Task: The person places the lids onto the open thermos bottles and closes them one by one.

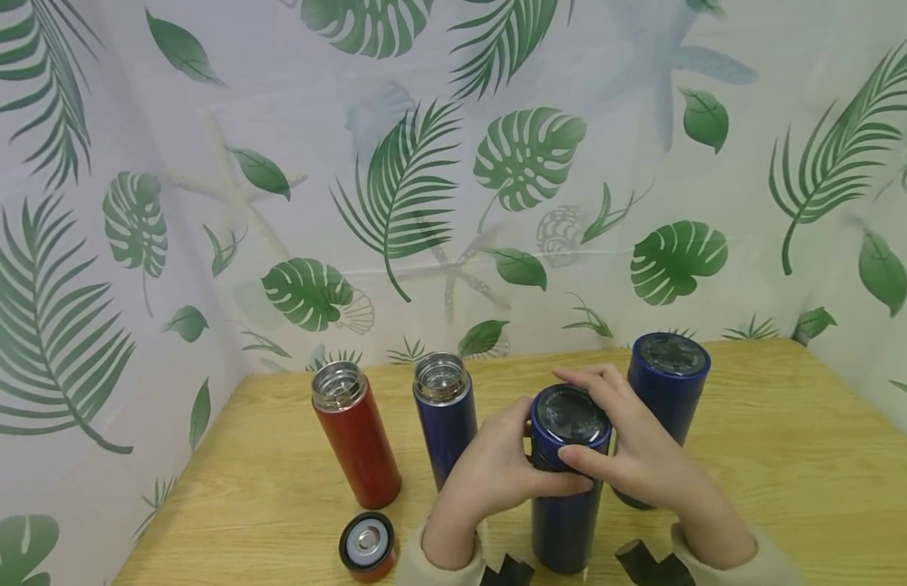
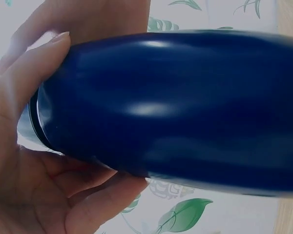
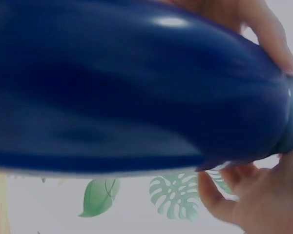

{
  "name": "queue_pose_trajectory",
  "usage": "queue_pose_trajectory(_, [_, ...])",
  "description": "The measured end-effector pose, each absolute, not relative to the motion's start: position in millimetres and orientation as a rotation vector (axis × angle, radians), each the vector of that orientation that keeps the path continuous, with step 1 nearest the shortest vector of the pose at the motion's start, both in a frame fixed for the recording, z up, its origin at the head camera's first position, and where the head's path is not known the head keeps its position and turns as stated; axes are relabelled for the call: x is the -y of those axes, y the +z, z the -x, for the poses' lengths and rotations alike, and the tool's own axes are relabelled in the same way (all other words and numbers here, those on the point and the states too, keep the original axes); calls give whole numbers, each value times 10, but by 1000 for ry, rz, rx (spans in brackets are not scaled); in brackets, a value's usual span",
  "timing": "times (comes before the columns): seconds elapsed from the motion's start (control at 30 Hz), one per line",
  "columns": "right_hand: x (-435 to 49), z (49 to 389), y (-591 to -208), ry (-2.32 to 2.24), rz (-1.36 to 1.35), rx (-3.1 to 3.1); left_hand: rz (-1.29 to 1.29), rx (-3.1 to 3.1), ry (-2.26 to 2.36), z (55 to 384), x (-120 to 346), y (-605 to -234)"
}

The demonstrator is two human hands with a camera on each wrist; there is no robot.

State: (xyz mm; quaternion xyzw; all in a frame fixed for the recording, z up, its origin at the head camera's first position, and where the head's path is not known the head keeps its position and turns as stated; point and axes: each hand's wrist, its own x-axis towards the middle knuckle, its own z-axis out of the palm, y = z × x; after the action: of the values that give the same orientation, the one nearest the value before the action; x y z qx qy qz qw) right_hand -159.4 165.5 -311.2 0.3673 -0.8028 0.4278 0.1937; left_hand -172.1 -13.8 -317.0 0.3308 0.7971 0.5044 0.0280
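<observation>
Left hand and right hand fingers flank the front flask's upper end.

Four flasks, one loose lid, two hands, one table

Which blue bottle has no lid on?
The blue cylindrical metal bottle beside the red cylindrical bottle: its silvery neck is bare, whereas the gripped blue bottle and rightmost blue bottle wear lids.

Wood-grain table — upright flasks, upturned cap.
</observation>
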Motion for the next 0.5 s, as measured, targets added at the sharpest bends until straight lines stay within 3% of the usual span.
queue_pose_trajectory(0.23, [-1731, 1628, -3102, 1517, -1390, 2097, -1013, -2491, 1546, 1715, 123, -3169])
queue_pose_trajectory(0.5, [-1666, 1660, -3140, 1211, -1098, 2122, -1033, -2494, 1551, 1723, 129, -3186])
